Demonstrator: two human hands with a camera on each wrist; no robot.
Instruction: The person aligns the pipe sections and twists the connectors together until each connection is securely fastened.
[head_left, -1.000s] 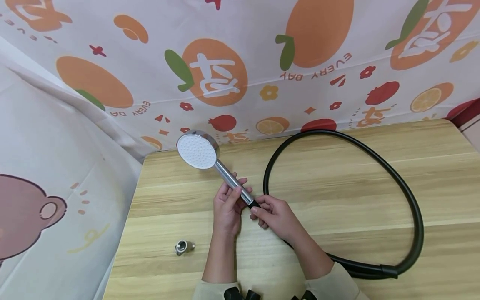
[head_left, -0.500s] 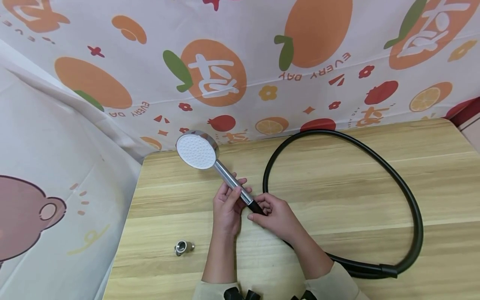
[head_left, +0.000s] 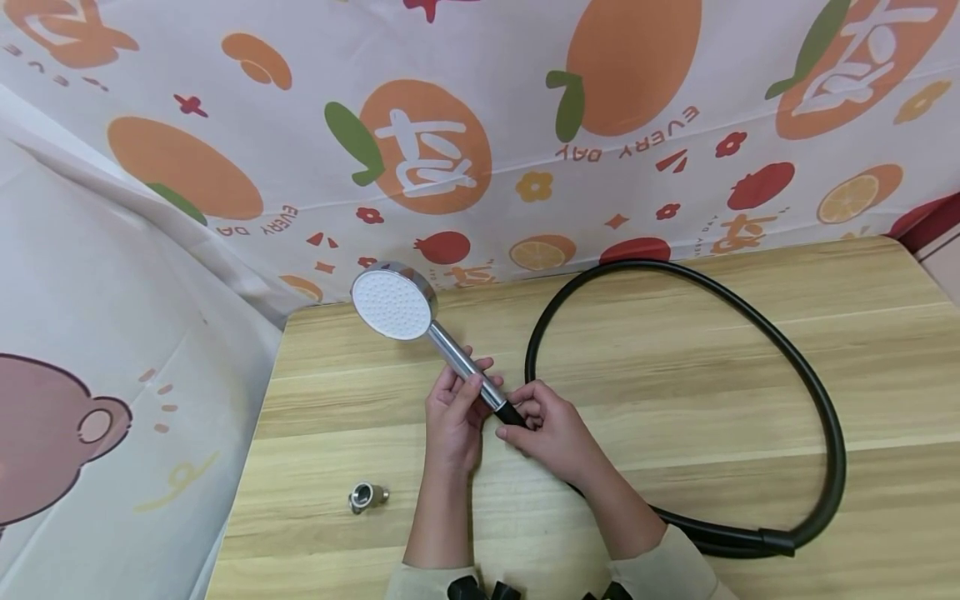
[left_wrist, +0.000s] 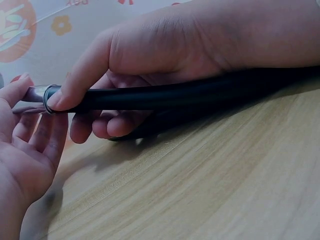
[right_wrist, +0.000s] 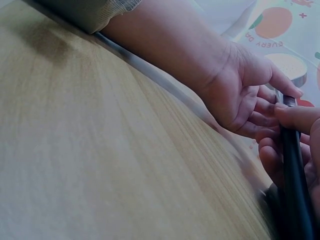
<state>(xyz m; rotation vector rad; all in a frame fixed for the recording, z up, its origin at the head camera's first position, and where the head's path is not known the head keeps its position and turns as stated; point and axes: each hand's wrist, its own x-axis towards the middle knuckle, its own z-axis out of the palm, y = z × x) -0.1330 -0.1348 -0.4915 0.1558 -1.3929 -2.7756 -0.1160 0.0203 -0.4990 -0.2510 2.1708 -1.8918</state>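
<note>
A chrome shower head (head_left: 392, 304) with a white nozzle face points up and left, tilted above the table. My left hand (head_left: 453, 421) holds its slim metal handle (head_left: 456, 350), thumb across the top. At the handle's lower end my right hand (head_left: 553, 429) pinches the black end of a hose (head_left: 831, 433) between thumb and fingers. In the left wrist view the black hose (left_wrist: 150, 98) meets the metal rim of the handle, right at the thumb tip. The right wrist view has both hands close together at this joint, with the shower head (right_wrist: 289, 67) behind.
A small metal pipe fitting (head_left: 367, 496) lies on the wooden table (head_left: 315, 450) left of my left forearm. The hose makes a wide loop over the right side of the table. A fruit-printed cloth (head_left: 525, 108) hangs along the table's back edge.
My right thumb has slid slightly down and left off the black hose end, showing more of it, and the fingers have shifted a little. The left hand and shower head stay put.
</note>
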